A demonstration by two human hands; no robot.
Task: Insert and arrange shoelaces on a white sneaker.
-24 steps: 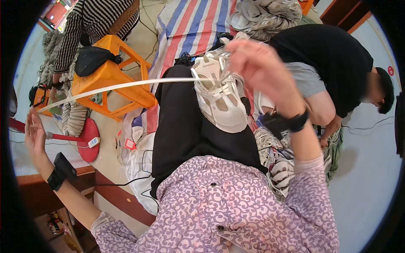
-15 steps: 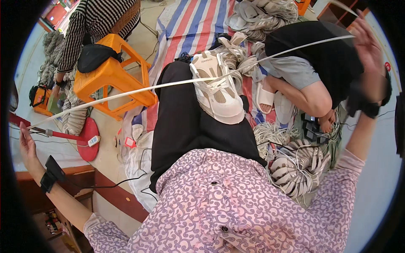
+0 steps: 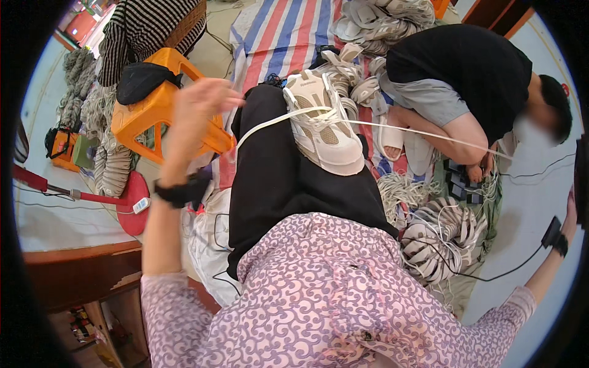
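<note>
A beige and white sneaker (image 3: 325, 132) rests on my black-trousered thighs, toe toward me. Its white shoelace (image 3: 405, 129) crosses the tongue area. One end curves over my left leg, and the other runs straight to the right, fading against the pale wall on the side of my right hand (image 3: 571, 208). That hand is at the far right rim with its fingers mostly cut off; the taut lace indicates it is held there. My left hand (image 3: 207, 98) is raised above the orange stool, blurred, with stretched fingers and no lace visible in them.
Left of my legs stand an orange plastic stool (image 3: 138, 126) with a black bag on it and a red round base (image 3: 132, 205). A person in black (image 3: 460, 73) sits bent over at the right. Bundled shoe parts (image 3: 435, 242) lie by my right leg, on a striped sheet (image 3: 279, 37).
My left hand has let go of the lace and swung inward and up from the far left. My right hand has moved down and outward, and the lace's left part now droops over my leg.
</note>
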